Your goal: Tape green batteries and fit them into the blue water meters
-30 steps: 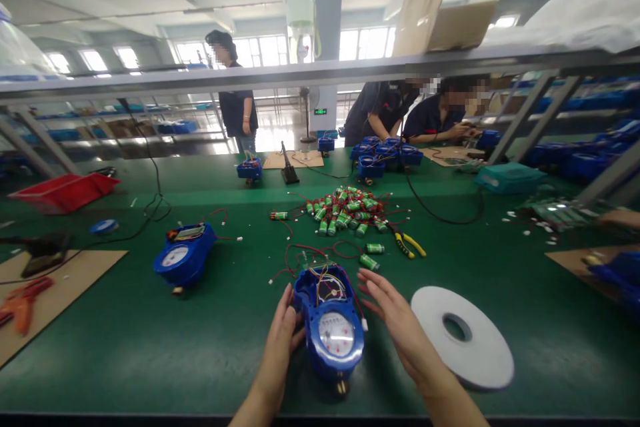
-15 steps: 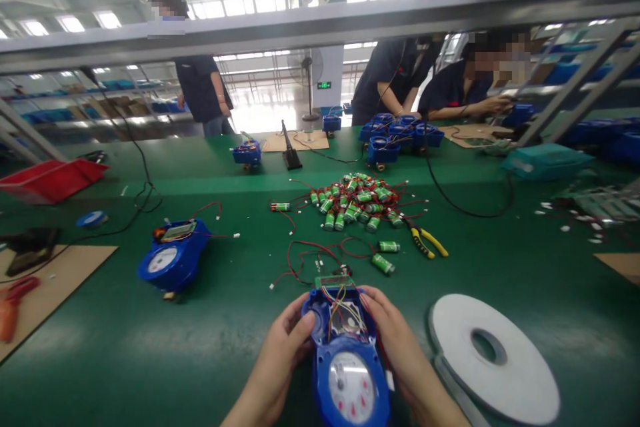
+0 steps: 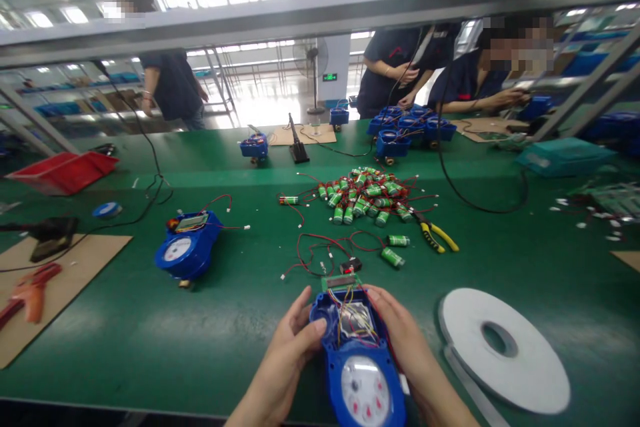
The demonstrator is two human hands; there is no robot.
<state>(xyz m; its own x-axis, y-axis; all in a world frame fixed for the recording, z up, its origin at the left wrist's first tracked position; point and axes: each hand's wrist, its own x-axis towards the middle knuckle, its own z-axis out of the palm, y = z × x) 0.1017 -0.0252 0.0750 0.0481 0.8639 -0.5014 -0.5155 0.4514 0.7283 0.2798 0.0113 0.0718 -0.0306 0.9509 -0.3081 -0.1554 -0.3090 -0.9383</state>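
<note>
A blue water meter (image 3: 333,380) with a round white dial faces up at the bottom centre, between my hands. Its upper compartment is uncovered and shows thin yellow, white and red wires around a silvery part. A small green circuit board (image 3: 341,281) sits at its far edge. My left hand (image 3: 287,350) holds the meter's left side, thumb on the rim of the compartment, fingers partly hidden behind. Along the right side my right hand (image 3: 400,333) is wrapped round the casing, with a red wire and white connector beside the palm.
Beyond lies a heap of green batteries (image 3: 373,192) with red wires, beside yellow-handled pliers (image 3: 439,237). A white tape roll (image 3: 530,353) lies right; another blue meter (image 3: 193,257) stands left. An orange tool (image 3: 34,300) rests on cardboard. Co-workers (image 3: 473,90) are across the bench.
The view has shifted, so most bench items appear farther right. Both hands still hold the meter; the left index finger looks more raised off it. The co-worker at far left has turned and moved left.
</note>
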